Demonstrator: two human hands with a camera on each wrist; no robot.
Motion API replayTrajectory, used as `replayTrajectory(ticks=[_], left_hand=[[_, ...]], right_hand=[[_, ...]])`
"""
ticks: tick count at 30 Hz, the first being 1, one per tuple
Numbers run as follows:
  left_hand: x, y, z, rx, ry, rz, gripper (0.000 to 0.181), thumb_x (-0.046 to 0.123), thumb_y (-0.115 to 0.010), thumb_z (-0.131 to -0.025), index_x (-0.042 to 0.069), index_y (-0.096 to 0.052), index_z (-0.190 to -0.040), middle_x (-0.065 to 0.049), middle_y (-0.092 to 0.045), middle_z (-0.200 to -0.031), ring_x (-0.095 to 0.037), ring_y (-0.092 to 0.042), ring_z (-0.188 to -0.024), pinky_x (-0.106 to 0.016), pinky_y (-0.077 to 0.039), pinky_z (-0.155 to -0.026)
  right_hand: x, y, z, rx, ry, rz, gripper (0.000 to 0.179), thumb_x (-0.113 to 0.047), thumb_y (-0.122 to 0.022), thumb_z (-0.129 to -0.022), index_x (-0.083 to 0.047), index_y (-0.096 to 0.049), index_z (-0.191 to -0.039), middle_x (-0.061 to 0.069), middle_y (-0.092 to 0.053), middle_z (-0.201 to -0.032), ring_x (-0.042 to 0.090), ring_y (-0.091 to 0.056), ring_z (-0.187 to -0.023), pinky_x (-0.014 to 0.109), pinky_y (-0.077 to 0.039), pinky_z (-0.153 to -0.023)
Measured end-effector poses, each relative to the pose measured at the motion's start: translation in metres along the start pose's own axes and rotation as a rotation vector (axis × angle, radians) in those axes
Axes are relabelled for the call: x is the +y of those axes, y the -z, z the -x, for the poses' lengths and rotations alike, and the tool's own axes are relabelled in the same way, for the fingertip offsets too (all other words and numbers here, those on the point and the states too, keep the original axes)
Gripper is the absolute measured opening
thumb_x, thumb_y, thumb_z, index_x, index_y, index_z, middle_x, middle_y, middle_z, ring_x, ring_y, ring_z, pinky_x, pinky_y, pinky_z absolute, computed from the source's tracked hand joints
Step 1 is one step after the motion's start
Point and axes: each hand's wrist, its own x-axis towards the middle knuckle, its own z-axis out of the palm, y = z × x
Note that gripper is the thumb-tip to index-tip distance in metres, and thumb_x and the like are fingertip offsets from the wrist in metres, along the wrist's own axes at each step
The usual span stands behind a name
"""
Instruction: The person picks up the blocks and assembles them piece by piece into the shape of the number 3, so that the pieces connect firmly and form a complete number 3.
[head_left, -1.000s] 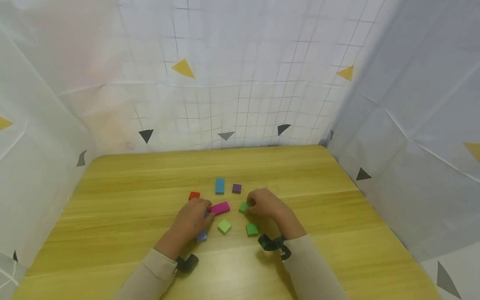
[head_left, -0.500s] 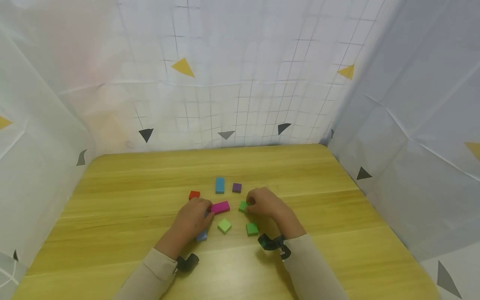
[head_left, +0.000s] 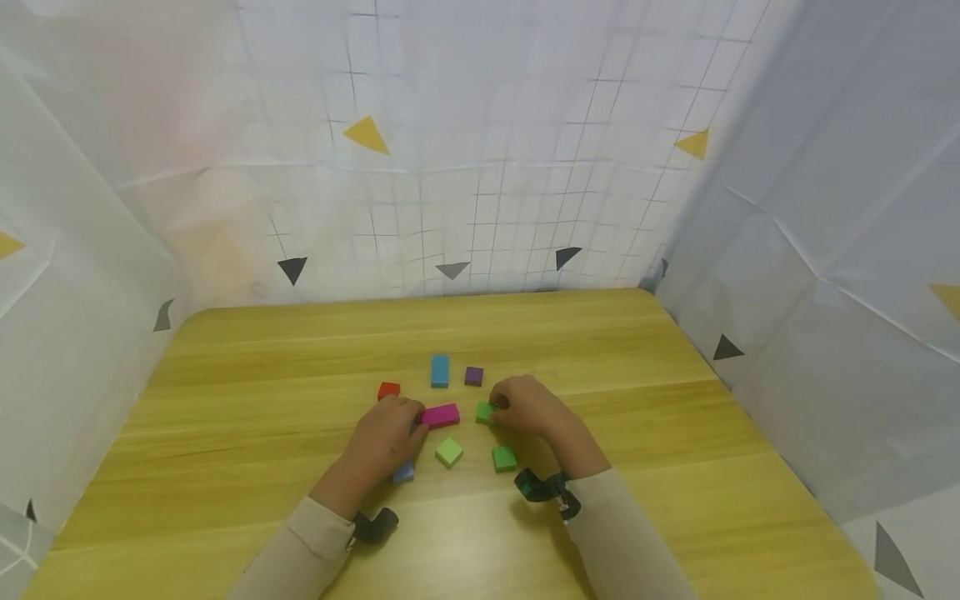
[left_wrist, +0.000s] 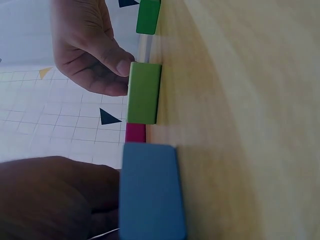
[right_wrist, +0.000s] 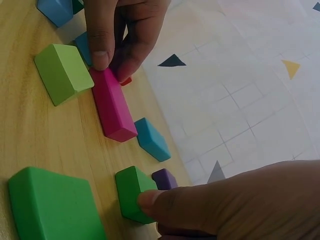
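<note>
My left hand (head_left: pixel 384 435) pinches the near-left end of a magenta oblong block (head_left: pixel 441 416) between thumb and fingertips; the right wrist view shows this grip from the side. Across a small gap, my right hand (head_left: pixel 534 407) holds a small green block (right_wrist: pixel 131 195), thumb against its face. A light green block (head_left: pixel 449 452) sits just in front of the magenta one, and a second green block (head_left: pixel 504 459) lies nearer the right wrist. Partly under the left hand are a periwinkle block (head_left: pixel 403 472) and another bluish block, mostly hidden.
Beyond the hands lie a blue oblong block (head_left: pixel 440 372) and a purple block (head_left: pixel 474 377). A red block (head_left: pixel 388 389) is just past the left knuckles. The wooden table (head_left: pixel 675 500) is enclosed by patterned white sheets (head_left: pixel 465 108) at the back and sides.
The right hand has shifted slightly left with the small green block, narrowing the gap to the magenta block. My left hand stays almost still on the magenta block.
</note>
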Motion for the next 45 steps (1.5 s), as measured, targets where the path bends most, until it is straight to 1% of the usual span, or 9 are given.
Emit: replayTrajectory(ticks=[6, 9, 16, 23, 30, 33, 38, 40, 45], left_hand=[[0.0004, 0.0004, -0.0006, -0.005, -0.003, -0.01, 0.024, 0.032, -0.063, -0.083, 0.015, -0.065, -0.1, 0.003, -0.065, -0.093, -0.015, -0.054, -0.088, -0.033, -0.048, -0.078], [0.0011, 0.0012, -0.0006, -0.013, 0.0, -0.011, 0.024, 0.032, -0.063, -0.084, 0.015, -0.065, -0.101, 0.003, -0.065, -0.094, -0.015, -0.055, -0.09, -0.034, -0.048, -0.078], [0.002, 0.0017, 0.0, -0.022, 0.0, -0.012, 0.024, 0.033, -0.062, -0.084, 0.016, -0.064, -0.1, 0.004, -0.064, -0.093, -0.015, -0.055, -0.089, -0.035, -0.048, -0.077], [0.0007, 0.0013, -0.0002, -0.015, -0.005, -0.016, 0.025, 0.033, -0.061, -0.085, 0.015, -0.064, -0.102, 0.003, -0.064, -0.097, -0.016, -0.055, -0.093, -0.036, -0.048, -0.08], [-0.0003, -0.0007, -0.0002, -0.014, -0.009, -0.022, 0.024, 0.034, -0.061, -0.085, 0.017, -0.064, -0.102, 0.004, -0.065, -0.097, -0.016, -0.055, -0.093, -0.035, -0.048, -0.08], [0.0, -0.0008, -0.0003, -0.019, -0.007, -0.02, 0.025, 0.034, -0.062, -0.084, 0.016, -0.064, -0.102, 0.004, -0.065, -0.098, -0.016, -0.055, -0.094, -0.036, -0.048, -0.081], [0.0001, -0.0007, -0.0006, -0.023, -0.006, -0.024, 0.025, 0.033, -0.062, -0.085, 0.017, -0.064, -0.102, 0.004, -0.065, -0.097, -0.016, -0.055, -0.094, -0.036, -0.048, -0.08], [0.0001, -0.0007, -0.0006, -0.021, -0.007, -0.027, 0.024, 0.033, -0.061, -0.085, 0.017, -0.064, -0.102, 0.004, -0.065, -0.097, -0.016, -0.055, -0.094, -0.036, -0.048, -0.079], [0.0004, -0.0011, 0.0, -0.002, -0.01, -0.03, 0.022, 0.032, -0.061, -0.085, 0.017, -0.064, -0.1, 0.005, -0.065, -0.095, -0.015, -0.055, -0.091, -0.035, -0.048, -0.076]], right_hand=[[-0.0008, -0.0001, -0.0004, -0.01, -0.019, -0.005, 0.023, -0.022, -0.069, -0.079, -0.01, -0.068, -0.098, -0.002, -0.065, -0.09, 0.01, -0.057, -0.08, 0.029, -0.048, -0.075], [-0.0012, -0.0006, -0.0007, -0.011, -0.021, -0.001, 0.024, -0.022, -0.069, -0.079, -0.01, -0.067, -0.1, -0.002, -0.065, -0.092, 0.01, -0.057, -0.081, 0.029, -0.048, -0.076], [0.0009, -0.003, -0.0024, -0.012, -0.011, -0.004, 0.022, -0.019, -0.068, -0.08, -0.01, -0.067, -0.101, -0.003, -0.064, -0.091, 0.009, -0.056, -0.08, 0.028, -0.048, -0.075], [0.0005, -0.0027, -0.0026, -0.005, -0.012, -0.017, 0.023, -0.018, -0.068, -0.08, -0.01, -0.067, -0.102, -0.003, -0.065, -0.091, 0.009, -0.057, -0.081, 0.028, -0.048, -0.075], [-0.0008, -0.0027, -0.0026, 0.004, 0.01, -0.025, 0.021, -0.02, -0.068, -0.08, -0.009, -0.067, -0.098, -0.004, -0.064, -0.087, 0.009, -0.056, -0.077, 0.028, -0.048, -0.073], [-0.0015, -0.0029, -0.0022, 0.005, 0.004, -0.025, 0.02, -0.02, -0.067, -0.08, -0.009, -0.067, -0.098, -0.005, -0.063, -0.085, 0.008, -0.055, -0.076, 0.027, -0.047, -0.072], [-0.0029, -0.0028, -0.002, 0.011, 0.028, -0.021, 0.02, -0.018, -0.067, -0.081, -0.008, -0.067, -0.098, -0.004, -0.063, -0.086, 0.009, -0.055, -0.076, 0.028, -0.048, -0.072], [-0.0034, -0.0028, -0.0018, 0.013, 0.033, -0.019, 0.02, -0.017, -0.067, -0.081, -0.008, -0.067, -0.099, -0.003, -0.064, -0.088, 0.009, -0.055, -0.077, 0.029, -0.048, -0.072], [-0.0039, -0.0046, -0.0024, 0.007, 0.018, -0.022, 0.02, -0.016, -0.065, -0.082, -0.009, -0.067, -0.1, -0.003, -0.064, -0.089, 0.009, -0.055, -0.077, 0.028, -0.048, -0.072]])
